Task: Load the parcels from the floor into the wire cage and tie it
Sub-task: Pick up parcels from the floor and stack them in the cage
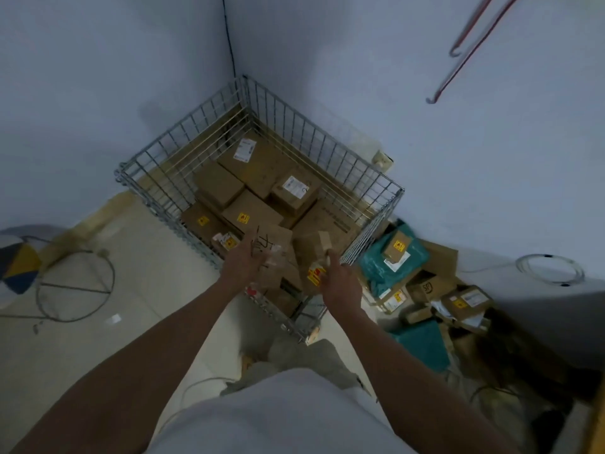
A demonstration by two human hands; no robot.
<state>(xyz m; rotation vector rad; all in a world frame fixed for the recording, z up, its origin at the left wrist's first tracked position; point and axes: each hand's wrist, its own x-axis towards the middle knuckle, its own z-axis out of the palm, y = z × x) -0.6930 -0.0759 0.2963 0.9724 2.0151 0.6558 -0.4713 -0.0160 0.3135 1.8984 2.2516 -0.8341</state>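
Your left hand [244, 257] and right hand [340, 283] reach apart over the wire cage [157, 165] in the corner; motion blur hides whether either grips anything. Cardboard parcels [252, 168] fill the cage; more parcels [435, 286] lie on the floor beside it, right.

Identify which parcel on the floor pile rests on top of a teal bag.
The small brown box with a yellow sticker, just right of the wire cage; the other floor boxes lie farther right, off the teal mailer.

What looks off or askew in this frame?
Boxes in the wire cage lie tilted at mixed angles, not stacked flat. Right of it, floor parcels sprawl in a loose heap. A cable loops across the floor at left.
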